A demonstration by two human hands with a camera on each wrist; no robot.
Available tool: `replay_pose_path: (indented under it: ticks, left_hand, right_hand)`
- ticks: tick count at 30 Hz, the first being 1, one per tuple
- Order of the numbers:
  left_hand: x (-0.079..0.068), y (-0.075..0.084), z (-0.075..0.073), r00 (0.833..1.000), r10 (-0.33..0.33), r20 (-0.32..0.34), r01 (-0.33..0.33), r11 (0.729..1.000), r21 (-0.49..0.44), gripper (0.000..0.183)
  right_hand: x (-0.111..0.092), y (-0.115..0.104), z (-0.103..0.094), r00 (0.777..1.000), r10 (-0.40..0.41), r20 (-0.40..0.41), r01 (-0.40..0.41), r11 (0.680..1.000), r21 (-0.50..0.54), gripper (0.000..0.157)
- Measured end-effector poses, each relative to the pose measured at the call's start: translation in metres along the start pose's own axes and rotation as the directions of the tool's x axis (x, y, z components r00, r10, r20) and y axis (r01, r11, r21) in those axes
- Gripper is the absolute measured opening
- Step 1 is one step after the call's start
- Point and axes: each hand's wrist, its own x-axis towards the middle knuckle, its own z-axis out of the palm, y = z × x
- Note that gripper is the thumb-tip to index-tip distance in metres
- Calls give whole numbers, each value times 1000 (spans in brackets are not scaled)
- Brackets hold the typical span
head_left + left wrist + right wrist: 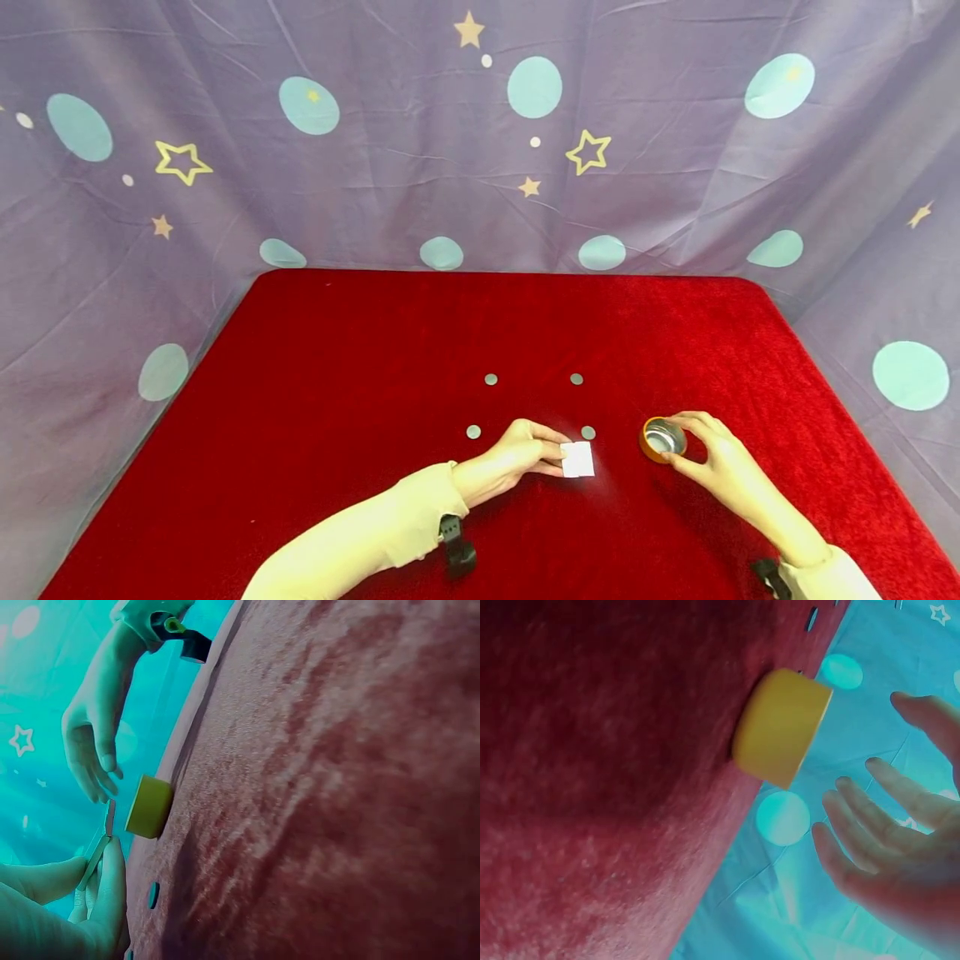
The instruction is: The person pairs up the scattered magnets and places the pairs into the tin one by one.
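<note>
My left hand [517, 454] pinches a small white square piece [579, 460] between thumb and fingers, just above the red cloth. From the left wrist view the white piece is thin, with two flat parts [110, 819] meeting at an angle. To the right stands a small round bowl [784, 724], yellow outside and shiny silver inside, upright on the cloth. My right hand [712, 458] is beside and above this bowl. In the right wrist view its fingers [870, 829] are spread and apart from the bowl, holding nothing.
Several flat grey discs, among them a back-left disc [491, 379] and a front-right disc [588, 432], lie spaced out on the red-covered table [337, 375]. A purple curtain [390, 125] with stars and dots hangs behind and along the sides.
</note>
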Motion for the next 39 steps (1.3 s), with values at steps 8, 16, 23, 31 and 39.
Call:
replay_pose_path:
  ticks: [8, 16, 23, 31, 39]
  left_hand:
    - [9, 12, 14, 997, -51, -57, 50, 999, -18, 28]
    - [21, 14, 24, 993, -80, -84, 73, 994, -78, 28]
    - [27, 12, 33, 991, -89, -95, 79, 992, -97, 27]
    - [41, 6, 39, 993, -82, -86, 74, 993, -95, 24]
    - [42, 14, 56, 988, -113, -109, 99, 987, -129, 26]
  right_hand:
    - [1, 6, -3, 995, 88, 42, -88, 996, 14, 46]
    - [2, 15, -5, 961, 223, 166, -240, 967, 90, 46]
    - [1, 22, -6, 907, 292, 304, -356, 917, 178, 54]
    - [3, 25, -5, 906, 254, 340, -355, 892, 281, 58]
    - [3, 27, -4, 898, 259, 356, -371, 880, 297, 55]
